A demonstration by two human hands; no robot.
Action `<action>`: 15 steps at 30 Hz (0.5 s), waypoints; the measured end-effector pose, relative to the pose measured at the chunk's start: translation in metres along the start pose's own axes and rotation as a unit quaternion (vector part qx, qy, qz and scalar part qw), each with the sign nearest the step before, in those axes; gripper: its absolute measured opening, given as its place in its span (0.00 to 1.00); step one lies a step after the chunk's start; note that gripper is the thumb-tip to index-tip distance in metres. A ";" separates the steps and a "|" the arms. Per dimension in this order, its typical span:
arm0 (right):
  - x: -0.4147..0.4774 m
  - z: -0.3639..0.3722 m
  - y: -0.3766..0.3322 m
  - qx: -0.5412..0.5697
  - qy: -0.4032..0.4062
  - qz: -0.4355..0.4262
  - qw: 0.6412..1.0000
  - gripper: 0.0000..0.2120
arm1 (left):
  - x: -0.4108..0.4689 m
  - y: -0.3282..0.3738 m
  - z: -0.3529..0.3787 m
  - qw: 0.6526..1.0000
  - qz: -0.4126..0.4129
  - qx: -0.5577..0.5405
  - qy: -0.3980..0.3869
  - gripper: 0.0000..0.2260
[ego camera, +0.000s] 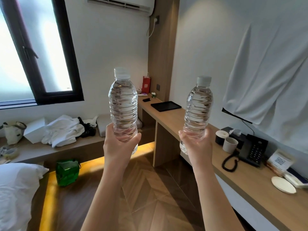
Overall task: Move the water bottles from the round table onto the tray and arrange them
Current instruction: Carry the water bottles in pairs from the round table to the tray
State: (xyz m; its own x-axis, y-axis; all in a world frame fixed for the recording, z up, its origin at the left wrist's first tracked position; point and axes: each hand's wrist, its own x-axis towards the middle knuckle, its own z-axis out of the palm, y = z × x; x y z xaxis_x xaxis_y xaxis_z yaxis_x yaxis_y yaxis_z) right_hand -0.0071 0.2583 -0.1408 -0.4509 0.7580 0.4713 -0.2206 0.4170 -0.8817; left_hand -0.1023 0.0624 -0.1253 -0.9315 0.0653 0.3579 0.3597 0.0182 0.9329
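Observation:
My left hand (119,144) grips the lower part of a clear water bottle (123,104) with a white cap, held upright in the air. My right hand (197,144) holds a second clear water bottle (198,107) the same way, tilted slightly right. Both bottles are full and raised in front of me above the wooden floor. A flat black tray (165,106) lies on the long wooden desk (176,119) farther back, between the two bottles as I see them. No round table is in view.
On the desk at the right stand a black telephone (253,150), two cups (230,145), a tissue box and a white coaster (283,184). A red bag (146,86) stands at the desk's far end. A bench with towels, a green bag (67,171) and a bed are left.

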 end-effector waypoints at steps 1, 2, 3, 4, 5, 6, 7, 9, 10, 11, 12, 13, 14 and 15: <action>0.011 0.003 0.005 0.002 -0.004 -0.002 1.000 0.28 | 0.008 -0.004 0.008 1.000 0.000 -0.004 0.000 0.30; 0.022 0.006 0.011 0.003 -0.009 -0.002 1.000 0.28 | 0.017 -0.008 0.018 1.000 0.000 -0.008 0.000 0.30; 0.033 0.009 0.017 0.002 -0.012 -0.002 1.000 0.28 | 0.025 -0.013 0.027 1.000 0.001 -0.013 0.000 0.30; 0.042 0.012 0.023 0.001 -0.015 -0.002 1.000 0.29 | 0.033 -0.018 0.035 1.000 0.002 -0.020 0.000 0.30; 0.052 0.015 0.028 0.000 -0.017 -0.001 1.000 0.29 | 0.040 -0.022 0.042 1.000 -0.001 -0.027 0.001 0.31; 0.060 0.018 0.034 -0.001 -0.019 0.000 1.000 0.29 | 0.047 -0.027 0.049 0.999 -0.004 -0.034 0.000 0.31; 0.067 0.021 0.039 -0.005 -0.022 0.001 1.000 0.30 | 0.054 -0.031 0.055 0.999 -0.008 -0.040 -0.002 0.31; 0.081 0.028 0.049 -0.017 -0.026 -0.001 1.000 0.30 | 0.069 -0.039 0.067 0.999 -0.012 -0.045 -0.004 0.30; 0.088 0.031 0.054 -0.023 -0.027 -0.002 0.999 0.31 | 0.077 -0.043 0.073 0.999 -0.013 -0.046 -0.006 0.30; 0.095 0.036 0.060 -0.028 -0.028 -0.003 0.999 0.31 | 0.085 -0.048 0.078 0.999 -0.012 -0.046 -0.008 0.29; 0.102 0.041 0.066 -0.031 -0.029 -0.003 0.999 0.31 | 0.094 -0.054 0.083 0.999 -0.011 -0.046 -0.012 0.29; 0.108 0.047 0.071 -0.035 -0.031 -0.001 0.999 0.31 | 0.103 -0.060 0.088 0.999 -0.009 -0.045 -0.016 0.28; 0.115 0.053 0.077 -0.041 -0.032 0.000 0.999 0.32 | 0.112 -0.066 0.092 0.999 -0.008 -0.043 -0.020 0.28; 0.122 0.061 0.083 -0.047 -0.033 -0.001 0.998 0.32 | 0.122 -0.073 0.097 0.999 -0.006 -0.042 -0.025 0.28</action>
State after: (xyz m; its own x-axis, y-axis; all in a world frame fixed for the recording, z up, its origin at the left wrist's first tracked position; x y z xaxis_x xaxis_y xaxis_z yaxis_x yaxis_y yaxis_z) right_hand -0.1327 0.3547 -0.1574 -0.5071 0.7240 0.4676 -0.1414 0.4653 -0.8738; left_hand -0.2365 0.1653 -0.1533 -0.9310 0.1150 0.3464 0.3409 -0.0647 0.9379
